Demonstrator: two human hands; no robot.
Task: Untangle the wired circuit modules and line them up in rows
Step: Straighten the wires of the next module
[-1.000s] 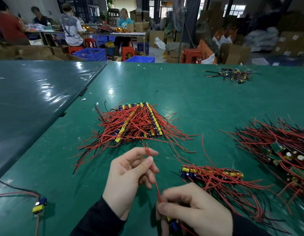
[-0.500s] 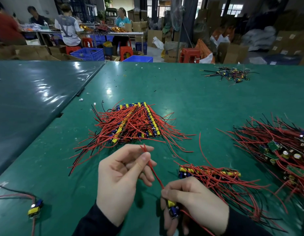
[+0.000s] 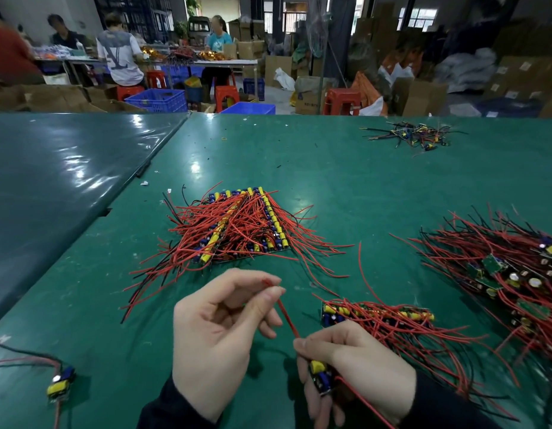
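Right hand (image 3: 358, 371) gripping a module (image 3: 321, 376) low over the table (image 3: 346, 187), left hand (image 3: 219, 329) pinching its red wire (image 3: 287, 317) taut; best drawn straight gently, then laid beside the near row (image 3: 377, 315).

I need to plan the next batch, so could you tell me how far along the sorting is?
Done: one block of lined-up rows mid-table, plus a shorter row started nearer. In hand: the right hand grips one module; the left hand pinches its red wire. Left: the tangled pile at right, a small far heap, and a stray module.
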